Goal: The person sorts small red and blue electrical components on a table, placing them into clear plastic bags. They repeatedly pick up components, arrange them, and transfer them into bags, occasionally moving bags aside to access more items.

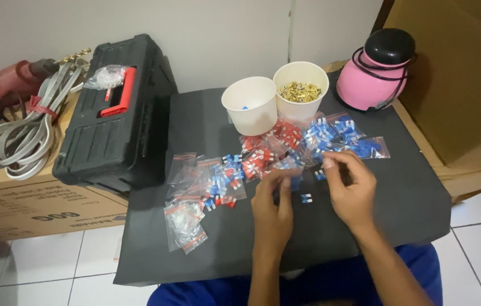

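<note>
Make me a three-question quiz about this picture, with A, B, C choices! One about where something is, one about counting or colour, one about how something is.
1. Where is the black plastic toolbox with the red handle?
A. left of the black board
B. on the floor
C. behind the pink round appliance

2. How many white paper cups stand on the black board?
A. one
B. two
C. four

3. What is inside the right white paper cup?
A. nothing
B. water
C. small brass-coloured metal pieces

Answers:
1 A, it sits on a cardboard box beside the board's left edge.
2 B, the left white paper cup and the right one stand side by side.
3 C, gold-coloured bits fill it to the top.
</note>
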